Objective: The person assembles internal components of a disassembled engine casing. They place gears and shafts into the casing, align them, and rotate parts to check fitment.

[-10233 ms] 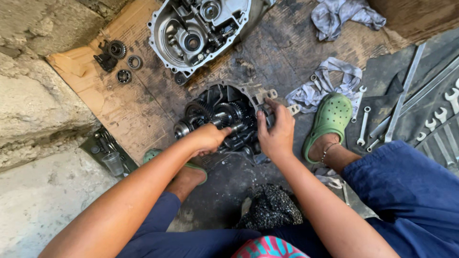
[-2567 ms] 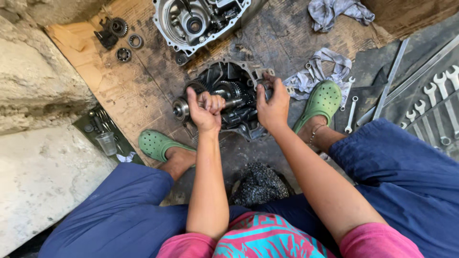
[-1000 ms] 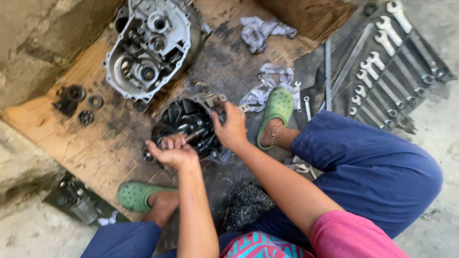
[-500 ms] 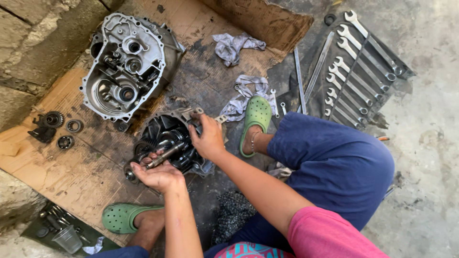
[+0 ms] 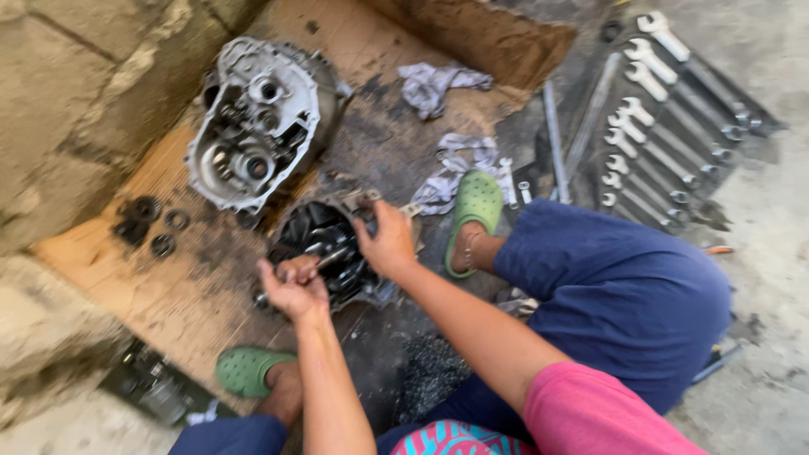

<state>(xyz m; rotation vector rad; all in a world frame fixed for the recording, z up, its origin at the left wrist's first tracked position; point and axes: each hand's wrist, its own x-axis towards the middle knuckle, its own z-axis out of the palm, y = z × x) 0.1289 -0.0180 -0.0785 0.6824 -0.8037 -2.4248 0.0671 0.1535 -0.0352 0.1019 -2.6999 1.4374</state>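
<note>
A dark, greasy engine case half (image 5: 318, 240) with gears lies on stained cardboard (image 5: 168, 278) between my feet. My left hand (image 5: 291, 286) is closed around a metal shaft (image 5: 327, 257) that sticks out of the case. My right hand (image 5: 389, 240) grips the case's right rim. A second, light grey case half (image 5: 253, 126) with gears and bearings lies farther back on the left.
Small gears and rings (image 5: 147, 223) lie at the left of the cardboard. Grey rags (image 5: 442, 84) sit behind my right green clog (image 5: 474, 206). A roll of several spanners (image 5: 666, 109) is spread at the right. My left clog (image 5: 249, 371) and stone blocks (image 5: 76, 93) are on the left.
The view has swung to the right and tilted, bringing the spanner roll into view. Both hands stay on the dark case; my left hand has shifted lower on the shaft.
</note>
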